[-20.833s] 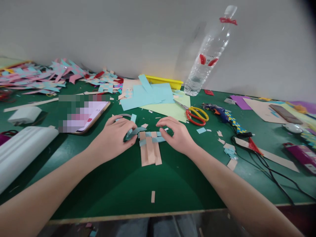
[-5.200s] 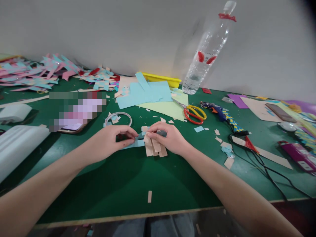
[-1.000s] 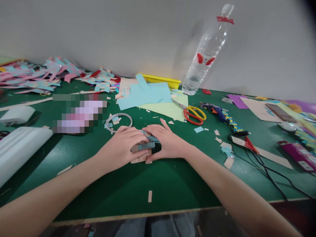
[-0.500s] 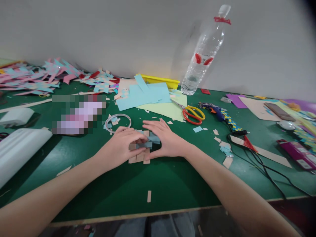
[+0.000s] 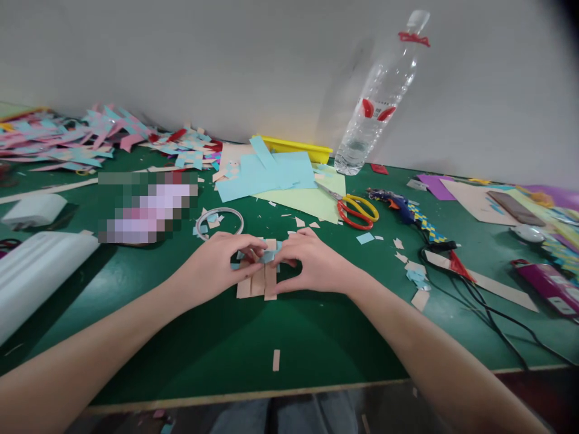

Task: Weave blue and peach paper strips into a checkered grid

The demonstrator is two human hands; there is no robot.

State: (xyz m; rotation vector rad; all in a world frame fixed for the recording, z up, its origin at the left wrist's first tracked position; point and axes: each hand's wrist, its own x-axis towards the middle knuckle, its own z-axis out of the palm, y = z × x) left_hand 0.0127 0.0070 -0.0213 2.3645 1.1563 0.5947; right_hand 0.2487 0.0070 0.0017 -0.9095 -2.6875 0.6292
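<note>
Peach paper strips (image 5: 257,281) lie side by side on the green table, with short blue pieces crossing them in a small weave. My left hand (image 5: 221,262) pinches a blue paper strip (image 5: 268,257) between thumb and fingers above the weave's far part. From the other side, bent fingers of my right hand (image 5: 314,263) meet the same strip, while its thumb rests low by the rightmost peach strip. Fingers partly cover the blue strip's ends. Just beyond my left hand lies a clear round ring (image 5: 242,220), perhaps a tape roll.
Red-and-yellow scissors (image 5: 357,212), blue paper sheets (image 5: 271,175) and a yellow tray (image 5: 298,149) lie farther back. A tilted-looking plastic bottle (image 5: 380,102) stands by the wall. Paper scraps (image 5: 417,277) and a black cable (image 5: 479,313) are at right, a white roll-like object (image 5: 45,277) at left.
My right hand's fingers have bent inward onto the blue strip. The strip has shifted up off the lower peach strips, which now show more. The view has moved slightly.
</note>
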